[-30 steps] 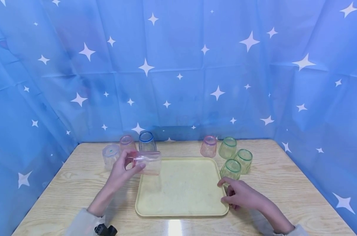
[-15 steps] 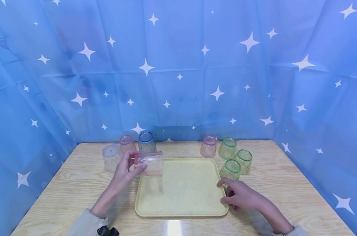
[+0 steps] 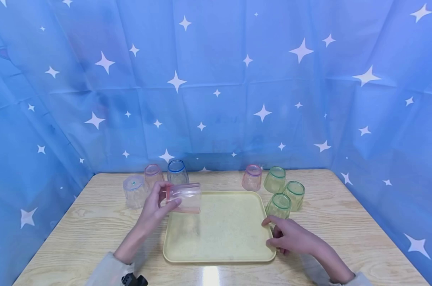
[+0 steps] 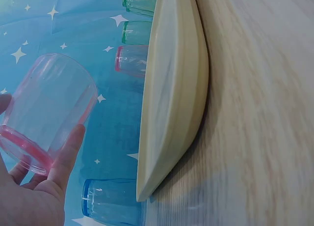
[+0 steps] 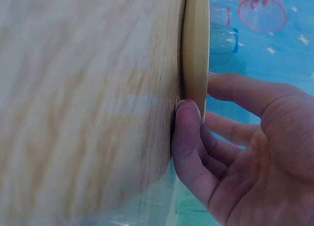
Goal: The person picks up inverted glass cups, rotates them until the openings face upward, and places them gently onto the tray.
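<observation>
Showing nearest are two pale sleeves [image 3: 107, 272], one small black device [image 3: 134, 279] beside the left one. The two hands are well apart. The right hand [image 3: 292, 236], its fingers bent, grips the right edge of a single cream tray [image 3: 226, 230] lying on the wooden table [image 3: 326, 222]. The left hand [image 3: 153, 208] is clamped on one of eight cups: a clear pink cup [image 3: 190, 198], tipped sideways by its base end, mouth to the right, raised over the tray's far left part.

Seven cups stand upside down beyond. Right of the tray are two green cups [image 3: 279, 205], near each other; farther back, a third green cup [image 3: 274, 179] stands beside one pink-purple cup [image 3: 252, 178]. On the left come one colourless cup [image 3: 134, 192], then one pale pink cup [image 3: 153, 174] and one blue-ringed cup [image 3: 178, 174]. Farthest hangs a blue curtain [image 3: 216, 51] with white stars.
</observation>
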Demonstrator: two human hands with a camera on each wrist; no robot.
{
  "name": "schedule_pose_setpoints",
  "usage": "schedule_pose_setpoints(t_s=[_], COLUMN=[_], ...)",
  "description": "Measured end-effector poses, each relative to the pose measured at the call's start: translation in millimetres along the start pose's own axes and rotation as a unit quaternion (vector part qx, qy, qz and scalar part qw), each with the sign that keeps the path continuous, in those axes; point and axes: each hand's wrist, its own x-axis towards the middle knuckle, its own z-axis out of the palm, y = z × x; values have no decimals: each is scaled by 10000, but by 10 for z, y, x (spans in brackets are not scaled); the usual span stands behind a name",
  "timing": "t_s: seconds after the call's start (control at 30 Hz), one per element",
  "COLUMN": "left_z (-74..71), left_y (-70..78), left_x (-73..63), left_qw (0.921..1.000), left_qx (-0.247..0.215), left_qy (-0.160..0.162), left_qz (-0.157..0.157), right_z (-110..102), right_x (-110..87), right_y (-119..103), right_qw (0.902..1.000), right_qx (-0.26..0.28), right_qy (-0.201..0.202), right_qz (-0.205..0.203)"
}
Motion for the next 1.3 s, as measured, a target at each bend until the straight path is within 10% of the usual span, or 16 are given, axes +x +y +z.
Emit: schedule_pose_setpoints(t_s=[0.77, 1.3], left_z=[182, 298], left_y=[22, 42], left_x=[63, 57], left_qw=[9998, 9992], left_qx=[-155, -280], left_qy=[-66, -133], left_qz=[126, 245], right_z=[-19, -34], right_x=[-12, 3], right_y=[-41, -184], right_qw=[9989, 9802], right_qx=[-468, -1581], right_qy=[-6, 1093], right_qz=[-94, -479])
